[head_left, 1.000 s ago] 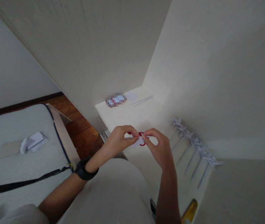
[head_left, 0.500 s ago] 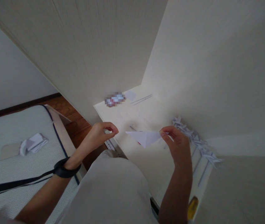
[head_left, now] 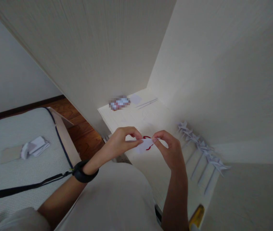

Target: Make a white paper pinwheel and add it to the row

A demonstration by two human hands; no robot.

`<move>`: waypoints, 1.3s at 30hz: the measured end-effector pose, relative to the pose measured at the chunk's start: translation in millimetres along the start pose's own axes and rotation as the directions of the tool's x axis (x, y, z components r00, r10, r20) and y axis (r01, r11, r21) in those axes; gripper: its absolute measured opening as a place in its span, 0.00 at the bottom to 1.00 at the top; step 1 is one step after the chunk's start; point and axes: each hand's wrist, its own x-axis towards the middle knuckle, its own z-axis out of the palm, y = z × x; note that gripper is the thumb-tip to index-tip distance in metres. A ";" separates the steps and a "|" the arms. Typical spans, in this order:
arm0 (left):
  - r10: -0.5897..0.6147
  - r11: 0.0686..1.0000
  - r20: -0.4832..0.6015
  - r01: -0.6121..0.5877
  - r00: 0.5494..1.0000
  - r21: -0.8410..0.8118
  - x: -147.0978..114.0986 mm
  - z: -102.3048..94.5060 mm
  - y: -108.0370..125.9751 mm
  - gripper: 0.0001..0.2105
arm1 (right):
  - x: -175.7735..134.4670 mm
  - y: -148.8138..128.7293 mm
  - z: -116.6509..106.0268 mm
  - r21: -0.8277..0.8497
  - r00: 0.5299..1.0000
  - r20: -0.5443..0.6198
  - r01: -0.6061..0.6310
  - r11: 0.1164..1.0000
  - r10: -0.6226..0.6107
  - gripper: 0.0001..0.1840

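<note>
A folded piece of white paper (head_left: 141,147) is held in the air above the desk, between both hands. My left hand (head_left: 126,138) pinches its left part with thumb and forefinger. My right hand (head_left: 168,147) pinches the right end in the same way, close to the left fingertips. Just behind the paper, on the desk, red curved handles (head_left: 149,148) show in part, like those of scissors; the rest is hidden by the paper and fingers. Along the wall to the right lies a row of several folded white paper pinwheel shapes (head_left: 200,145) on thin sticks.
On the white desk (head_left: 124,120), thin sticks (head_left: 148,103), a sheet of paper (head_left: 135,98) and a blurred-out item (head_left: 119,103) lie at the back. Something yellow (head_left: 197,216) sits at the near right. Folded papers (head_left: 38,146) rest on the mattress (head_left: 13,128) at left.
My left hand has moved right and now grips the paper. My right hand has shifted left with it, and the paper, a wide triangle before, now shows as a smaller piece between the hands.
</note>
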 end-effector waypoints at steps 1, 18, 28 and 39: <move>-0.009 1.000 -0.005 0.009 1.000 0.009 1.0 2.0 1.3 0.05 | -0.1 -1.4 1.6 -0.001 1.000 0.001 0.000 1.000 0.000 0.05; -0.123 0.991 -0.085 0.118 0.989 -0.065 -9.6 -11.8 -25.2 0.06 | -1.6 2.1 -1.3 0.047 0.997 -0.063 -0.048 0.998 0.051 0.04; -0.159 0.987 -0.086 0.155 0.984 -0.052 -26.0 -33.3 -41.1 0.05 | -3.6 7.2 -4.6 0.096 0.996 -0.029 -0.081 0.992 0.084 0.05; -0.244 0.968 -0.314 0.214 0.918 -0.128 -26.0 -51.7 -51.5 0.08 | -12.2 25.8 -30.9 0.188 0.959 -0.191 -0.173 0.967 0.209 0.04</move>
